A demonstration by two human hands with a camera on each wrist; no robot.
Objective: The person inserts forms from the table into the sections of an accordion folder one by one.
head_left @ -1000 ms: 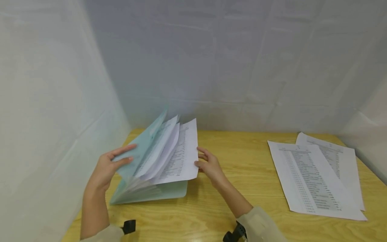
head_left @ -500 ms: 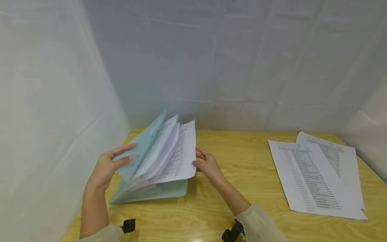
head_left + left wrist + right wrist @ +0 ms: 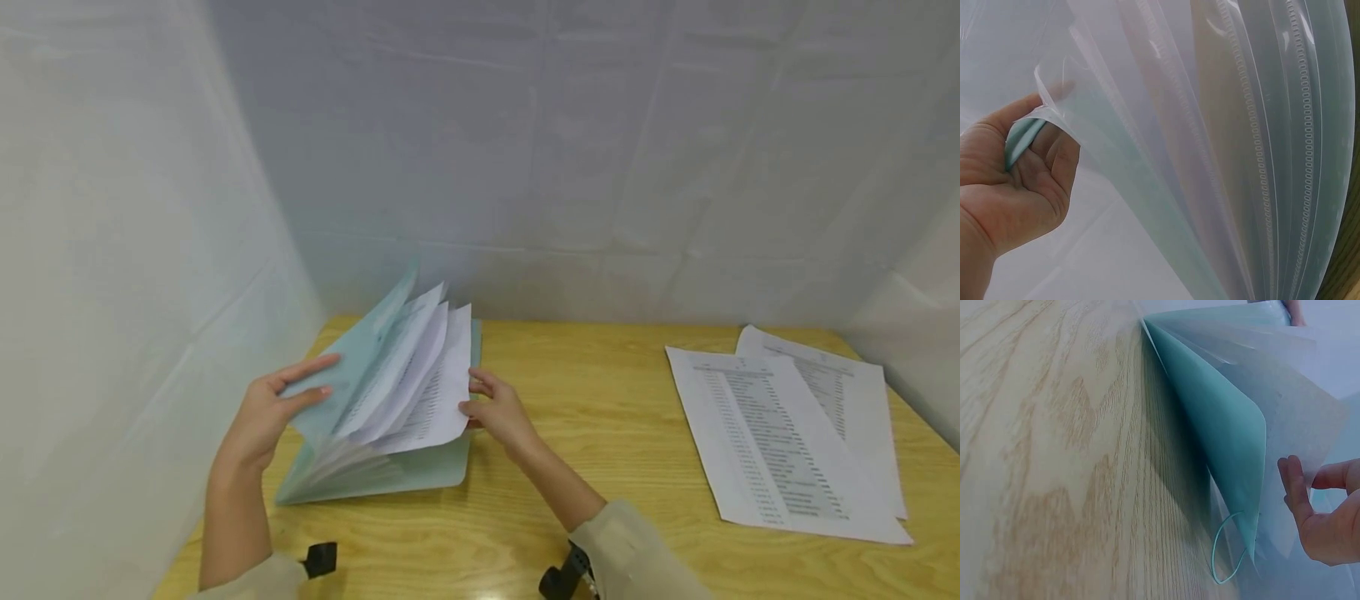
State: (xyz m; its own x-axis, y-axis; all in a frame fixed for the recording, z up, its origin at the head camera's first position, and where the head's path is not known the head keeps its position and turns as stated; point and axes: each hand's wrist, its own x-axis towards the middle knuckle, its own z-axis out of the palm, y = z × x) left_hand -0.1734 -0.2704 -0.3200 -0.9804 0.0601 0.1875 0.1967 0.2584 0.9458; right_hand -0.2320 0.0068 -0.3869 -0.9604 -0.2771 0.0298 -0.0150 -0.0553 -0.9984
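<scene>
A pale teal display folder [image 3: 427, 471] with clear pockets [image 3: 1241, 125] stands fanned open at the left of the table. My left hand [image 3: 258, 421] grips its raised front cover [image 3: 341, 362] and some clear pocket film along the left edge; the cover's bent corner lies in the palm in the left wrist view. With thumb and fingers, my right hand [image 3: 502, 417] pinches the right edge of a printed paper sheet [image 3: 453, 367]. That sheet's left part is hidden among the folder's leaves. Other printed sheets [image 3: 397, 358] show between cover and sheet.
Two overlapping printed sheets [image 3: 772, 442] lie at the right of the wooden table [image 3: 585, 367]. White sheeting [image 3: 540, 167] hangs behind and at the sides. A teal elastic loop [image 3: 1215, 556] sticks out from the folder's back cover.
My right hand has moved left with the sheet, which reaches further into the folder. More of the back cover's right edge shows. My left hand has hardly moved.
</scene>
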